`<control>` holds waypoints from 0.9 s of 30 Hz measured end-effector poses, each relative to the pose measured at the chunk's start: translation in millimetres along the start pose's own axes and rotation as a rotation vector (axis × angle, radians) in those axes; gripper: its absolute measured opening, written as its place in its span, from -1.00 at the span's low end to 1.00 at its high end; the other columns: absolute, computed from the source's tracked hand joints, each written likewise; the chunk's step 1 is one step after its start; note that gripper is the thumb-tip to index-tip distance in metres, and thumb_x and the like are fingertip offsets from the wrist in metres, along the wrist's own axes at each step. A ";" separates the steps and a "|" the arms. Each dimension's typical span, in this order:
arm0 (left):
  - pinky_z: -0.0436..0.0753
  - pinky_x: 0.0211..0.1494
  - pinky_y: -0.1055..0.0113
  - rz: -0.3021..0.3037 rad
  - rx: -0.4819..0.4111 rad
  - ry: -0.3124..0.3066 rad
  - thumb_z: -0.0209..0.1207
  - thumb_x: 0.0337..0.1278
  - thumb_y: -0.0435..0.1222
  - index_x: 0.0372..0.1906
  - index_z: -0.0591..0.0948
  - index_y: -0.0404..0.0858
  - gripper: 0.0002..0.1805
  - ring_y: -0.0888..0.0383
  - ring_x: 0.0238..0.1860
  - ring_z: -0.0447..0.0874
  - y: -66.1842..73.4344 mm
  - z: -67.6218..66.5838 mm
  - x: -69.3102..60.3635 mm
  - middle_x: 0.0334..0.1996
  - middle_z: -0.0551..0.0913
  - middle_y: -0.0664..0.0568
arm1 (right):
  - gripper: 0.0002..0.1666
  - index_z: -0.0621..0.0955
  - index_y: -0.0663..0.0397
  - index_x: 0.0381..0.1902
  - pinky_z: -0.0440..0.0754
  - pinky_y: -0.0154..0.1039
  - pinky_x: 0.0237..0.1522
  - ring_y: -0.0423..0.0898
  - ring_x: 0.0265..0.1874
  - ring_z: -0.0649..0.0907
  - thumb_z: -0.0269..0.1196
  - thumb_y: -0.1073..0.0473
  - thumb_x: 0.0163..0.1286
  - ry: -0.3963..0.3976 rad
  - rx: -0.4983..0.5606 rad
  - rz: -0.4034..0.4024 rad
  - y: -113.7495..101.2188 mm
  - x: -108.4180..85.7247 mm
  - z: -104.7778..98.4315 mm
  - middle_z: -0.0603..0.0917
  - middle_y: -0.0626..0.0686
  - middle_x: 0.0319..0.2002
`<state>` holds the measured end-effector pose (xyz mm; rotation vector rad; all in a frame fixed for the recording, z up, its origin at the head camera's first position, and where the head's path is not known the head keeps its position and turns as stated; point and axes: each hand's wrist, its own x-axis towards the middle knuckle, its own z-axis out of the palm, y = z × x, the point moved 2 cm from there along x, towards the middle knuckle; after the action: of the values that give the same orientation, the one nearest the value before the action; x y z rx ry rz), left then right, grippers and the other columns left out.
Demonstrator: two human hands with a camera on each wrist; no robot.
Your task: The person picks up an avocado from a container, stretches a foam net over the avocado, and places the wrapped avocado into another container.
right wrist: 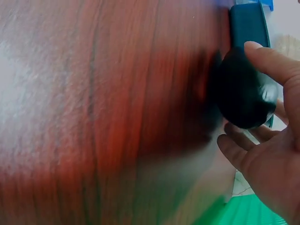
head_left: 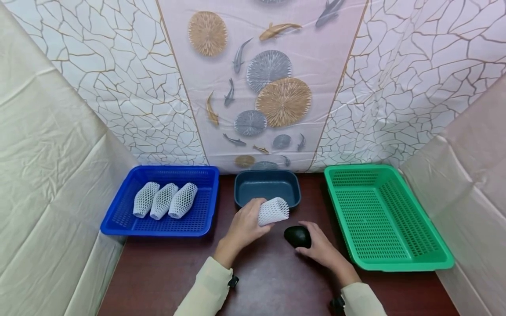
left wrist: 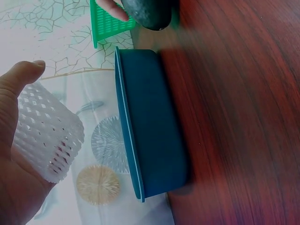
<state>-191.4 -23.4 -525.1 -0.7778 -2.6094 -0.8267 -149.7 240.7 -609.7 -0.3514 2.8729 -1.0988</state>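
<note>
My left hand [head_left: 246, 223] holds a white foam net sleeve [head_left: 273, 211] between thumb and fingers, its mouth turned to the right. In the left wrist view the same foam net [left wrist: 49, 131] looks hollow, with thumb and palm around it. To the right, my right hand [head_left: 321, 245] grips a dark, almost black avocado [head_left: 298, 237] by its right end, thumb on the near side and fingers on the far side. The right wrist view shows the avocado [right wrist: 246, 88] close to the table top, above its shadow. A gap separates the avocado from the foam net.
A dark teal tub [head_left: 267, 186] stands at the back middle, just beyond my left hand. On the left, a blue basket [head_left: 158, 229] carries three white foam-netted pieces [head_left: 163, 201]. A green basket [head_left: 379, 228] stands on the right, beside my right forearm. Patterned cloth hangs behind.
</note>
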 end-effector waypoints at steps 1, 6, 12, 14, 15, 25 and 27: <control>0.70 0.14 0.15 0.001 0.000 0.002 0.55 -0.05 -0.05 0.23 0.48 -0.20 -0.25 0.11 0.01 0.65 -0.3 0.1 0.0 0.09 0.65 0.00 | -0.03 0.39 0.19 0.44 0.49 0.20 0.31 0.19 0.32 0.51 0.59 0.16 0.14 -0.007 -0.006 0.008 1.5 -0.3 0.0 0.48 0.27 0.35; 0.71 0.14 0.14 -0.008 -0.010 0.002 0.55 -0.04 -0.06 0.24 0.47 -0.20 -0.25 0.11 0.01 0.65 -1.7 1.1 -1.1 0.10 0.65 -0.01 | -0.09 0.41 0.17 0.43 0.52 0.19 0.28 0.16 0.28 0.55 0.56 0.19 0.18 -0.019 -0.020 0.019 6.1 -0.9 -0.8 0.52 0.24 0.33; 0.70 0.16 0.12 -0.035 -0.024 -0.013 0.56 -0.04 -0.07 0.26 0.47 -0.19 -0.24 0.08 0.02 0.65 -3.1 2.2 -3.0 0.12 0.65 -0.01 | -0.13 0.47 0.16 0.39 0.56 0.19 0.23 0.15 0.23 0.60 0.57 0.20 0.15 0.008 -0.016 -0.003 4.9 -0.9 -1.6 0.57 0.22 0.28; 0.70 0.17 0.12 -0.039 -0.025 -0.011 0.56 -0.05 -0.07 0.26 0.47 -0.20 -0.23 0.08 0.03 0.65 -3.2 2.4 -3.0 0.13 0.65 -0.01 | -0.14 0.47 0.14 0.39 0.56 0.18 0.22 0.14 0.23 0.60 0.57 0.20 0.16 0.023 -0.017 -0.004 4.6 -0.4 -2.6 0.58 0.20 0.27; 0.70 0.17 0.13 -0.041 -0.024 -0.010 0.56 -0.05 -0.07 0.26 0.47 -0.20 -0.23 0.08 0.03 0.65 -3.2 2.4 -3.0 0.13 0.65 -0.01 | -0.14 0.48 0.13 0.39 0.56 0.18 0.22 0.14 0.22 0.60 0.57 0.19 0.16 0.030 -0.016 -0.001 3.9 -0.2 -3.6 0.58 0.20 0.26; 0.70 0.17 0.11 -0.043 -0.032 -0.002 0.58 -0.07 -0.11 0.27 0.46 -0.19 -0.22 0.08 0.02 0.64 -5.7 3.1 -2.2 0.13 0.64 -0.01 | -0.14 0.48 0.05 0.39 0.63 0.15 0.10 0.08 0.17 0.62 0.57 0.16 0.16 0.144 -0.028 -0.101 -17.4 -2.6 -25.8 0.56 0.14 0.28; 0.71 0.15 0.10 -0.044 -0.038 -0.005 0.57 -0.06 -0.11 0.27 0.46 -0.20 -0.22 0.08 0.01 0.64 -6.2 2.9 -2.0 0.13 0.64 -0.01 | -0.14 0.47 0.07 0.40 0.65 0.12 0.06 0.06 0.16 0.62 0.57 0.17 0.16 0.175 -0.050 -0.135 -23.8 -2.2 -32.2 0.55 0.14 0.28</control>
<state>-193.7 -26.7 -531.0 -0.7355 -2.6310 -0.8903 -146.9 245.1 -569.9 -0.4811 3.0747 -1.1330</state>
